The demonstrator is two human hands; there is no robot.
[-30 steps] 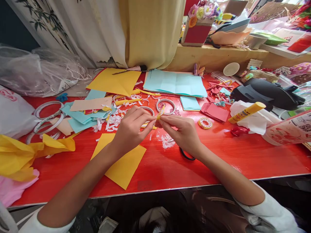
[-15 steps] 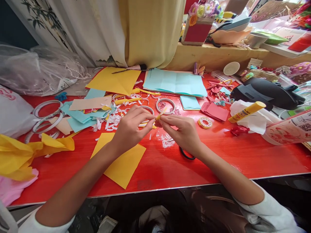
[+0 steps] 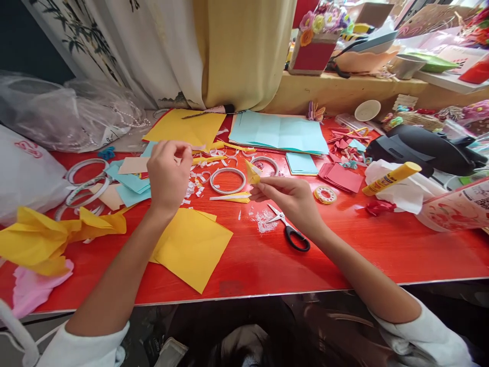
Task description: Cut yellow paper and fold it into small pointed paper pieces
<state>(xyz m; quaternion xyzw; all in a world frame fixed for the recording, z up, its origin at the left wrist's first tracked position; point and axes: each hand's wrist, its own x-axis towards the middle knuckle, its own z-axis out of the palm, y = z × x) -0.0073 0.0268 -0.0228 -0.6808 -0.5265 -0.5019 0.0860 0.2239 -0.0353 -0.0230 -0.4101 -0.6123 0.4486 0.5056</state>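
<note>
My right hand (image 3: pixel 288 196) pinches a small folded piece of yellow paper (image 3: pixel 253 173) between thumb and fingers, holding it up above the table. My left hand (image 3: pixel 170 176) is raised to the left, its fingers closed in a pinch, with a thin pale strip (image 3: pixel 198 148) at the fingertips. Below the hands lie a roll of double-sided tape (image 3: pixel 228 181), a narrow yellow folded piece with a white strip (image 3: pixel 231 197) and black-handled scissors (image 3: pixel 296 237), blades slightly apart. Yellow paper squares (image 3: pixel 194 250) lie by my left forearm.
White paper scraps (image 3: pixel 196 183) litter the middle of the red table (image 3: pixel 267 270). Blue sheets (image 3: pixel 280 132), red paper squares (image 3: pixel 340 176), a small tape roll (image 3: pixel 324 194) and a yellow glue stick (image 3: pixel 391 178) lie further back and right. More tape rolls (image 3: pixel 87 186) sit left.
My hands were together at the yellow piece; the left has moved away left and up. The right keeps the piece, and the scissors now show more fully.
</note>
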